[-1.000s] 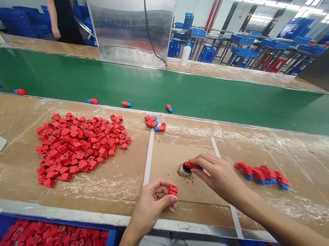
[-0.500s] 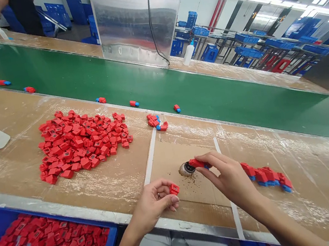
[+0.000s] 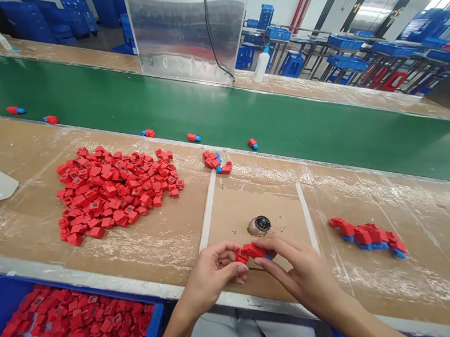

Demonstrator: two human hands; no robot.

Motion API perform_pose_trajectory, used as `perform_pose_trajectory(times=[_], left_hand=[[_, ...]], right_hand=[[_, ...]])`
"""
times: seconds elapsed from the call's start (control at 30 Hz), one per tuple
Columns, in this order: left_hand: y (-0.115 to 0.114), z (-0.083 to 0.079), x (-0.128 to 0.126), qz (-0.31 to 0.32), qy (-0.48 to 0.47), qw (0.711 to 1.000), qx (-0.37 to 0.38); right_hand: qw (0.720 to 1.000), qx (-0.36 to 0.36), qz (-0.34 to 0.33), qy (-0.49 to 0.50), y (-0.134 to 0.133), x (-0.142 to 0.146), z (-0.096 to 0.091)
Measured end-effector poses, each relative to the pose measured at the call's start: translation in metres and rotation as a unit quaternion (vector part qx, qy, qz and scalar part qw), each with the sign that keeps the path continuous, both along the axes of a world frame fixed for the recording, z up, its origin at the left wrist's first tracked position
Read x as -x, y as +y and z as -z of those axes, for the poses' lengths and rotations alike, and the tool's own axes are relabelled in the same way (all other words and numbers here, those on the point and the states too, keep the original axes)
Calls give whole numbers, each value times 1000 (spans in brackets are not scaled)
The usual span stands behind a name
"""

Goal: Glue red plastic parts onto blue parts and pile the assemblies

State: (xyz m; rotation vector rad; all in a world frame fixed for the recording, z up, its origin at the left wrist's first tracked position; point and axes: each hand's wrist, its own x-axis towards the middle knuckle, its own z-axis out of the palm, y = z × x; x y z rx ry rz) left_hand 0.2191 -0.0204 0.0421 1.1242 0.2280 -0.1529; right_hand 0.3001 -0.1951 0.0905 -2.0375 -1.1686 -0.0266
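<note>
Red block (image 3: 241, 256): small squarish matte plastic, tiny dark mark hard to make out, pressed right up against the next piece
Red-and-blue piece (image 3: 256, 251): longer red body, blue showing at the end by the right hand
Where: both over the cardboard (image 3: 233, 213), between the hands, just below the round tin (image 3: 259, 225)
Left hand (image 3: 209, 276): holding the red block
Right hand (image 3: 300, 277): holding the red-and-blue piece
Fingers (image 3: 226, 251): narrow on both hands, pinching those parts
Round tin: dark top, brown specks scattered around it
Nearby: red pile (image 3: 116, 190) on the left, blue bin (image 3: 160, 319) of red parts, red-and-blue row (image 3: 368, 237) on the right
</note>
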Motion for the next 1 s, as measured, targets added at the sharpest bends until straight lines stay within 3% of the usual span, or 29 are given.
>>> perform_pose_trajectory(times=[0.57, 0.7, 0.83, 0.9, 1.0], left_hand=[[4, 1, 7, 59, -11, 994, -90], [4, -1, 5, 64, 6, 996, -65], [13, -8, 1, 99, 35, 992, -71], [29, -14, -2, 82, 43, 989, -116], [65, -24, -15, -51, 38, 955, -289]], right_hand=[[996, 35, -74, 33, 0, 5, 17], [991, 39, -57, 118, 0, 3, 14], [963, 46, 6, 265, -3, 2, 12], [951, 25, 40, 304, -12, -5, 9], [961, 4, 126, 245, -43, -36, 1]])
